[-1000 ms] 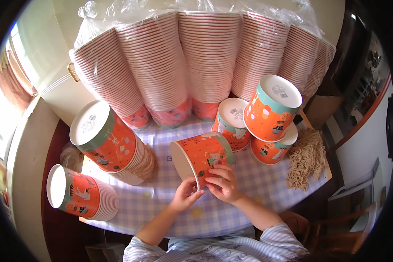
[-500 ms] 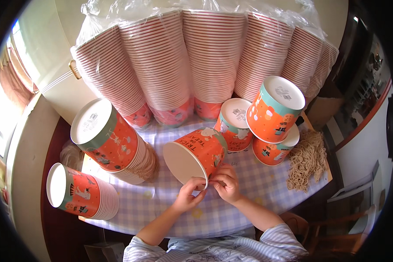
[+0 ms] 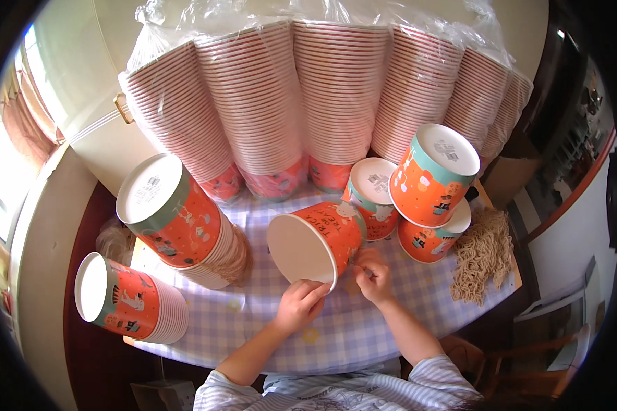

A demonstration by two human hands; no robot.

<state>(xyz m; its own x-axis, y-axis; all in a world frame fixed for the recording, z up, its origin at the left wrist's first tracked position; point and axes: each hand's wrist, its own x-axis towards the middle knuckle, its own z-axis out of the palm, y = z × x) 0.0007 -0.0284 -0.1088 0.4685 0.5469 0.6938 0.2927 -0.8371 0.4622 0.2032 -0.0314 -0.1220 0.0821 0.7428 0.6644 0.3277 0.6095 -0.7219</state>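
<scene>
An orange paper cup (image 3: pixel 320 244) lies on its side on the checked tablecloth (image 3: pixel 363 329), its white open mouth turned toward me. My left hand (image 3: pixel 299 305) pinches the lower rim of that cup. My right hand (image 3: pixel 371 274) presses fingertips against the cup's side near the rim. Whether something small sits between those fingers is too fine to see.
Several long stacks of cups in clear plastic (image 3: pixel 322 96) fill the back. Two cup stacks (image 3: pixel 178 222) (image 3: pixel 134 301) lie at the left. Upturned cups (image 3: pixel 432 175) cluster at the right beside a pile of tan string (image 3: pixel 483 253). A chair (image 3: pixel 562 322) stands at the right.
The cup has been turned so its open mouth faces me more fully, and both hands have shifted slightly along its rim and side.
</scene>
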